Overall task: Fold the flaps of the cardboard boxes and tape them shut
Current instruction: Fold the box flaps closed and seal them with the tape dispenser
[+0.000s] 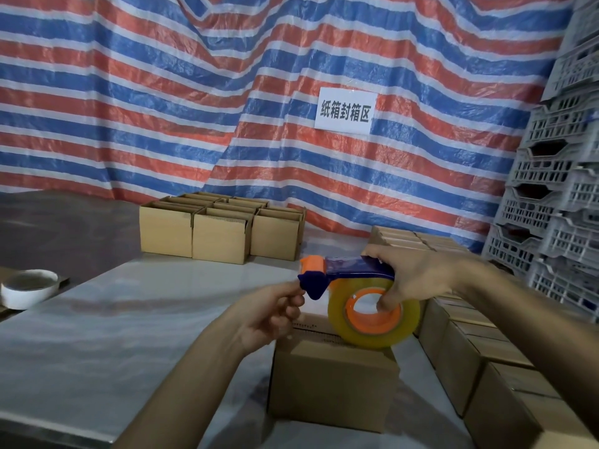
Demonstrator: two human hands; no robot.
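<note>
A small cardboard box (330, 380) stands on the table in front of me with its top flaps folded down. Above it my right hand (418, 277) grips a tape dispenser (343, 270), blue with an orange front, carrying a clear tape roll (372, 315) on an orange hub. One finger of that hand hooks into the hub. My left hand (272, 312) is just left of the dispenser's blue nose, its fingertips pinched together there; the tape end itself is too faint to see.
Several open cardboard boxes (220, 231) stand at the back of the white table (107, 319). A row of closed boxes (479, 351) lines the right side. A white tape roll (29, 286) lies far left. Grey plastic crates (557, 189) are stacked at right.
</note>
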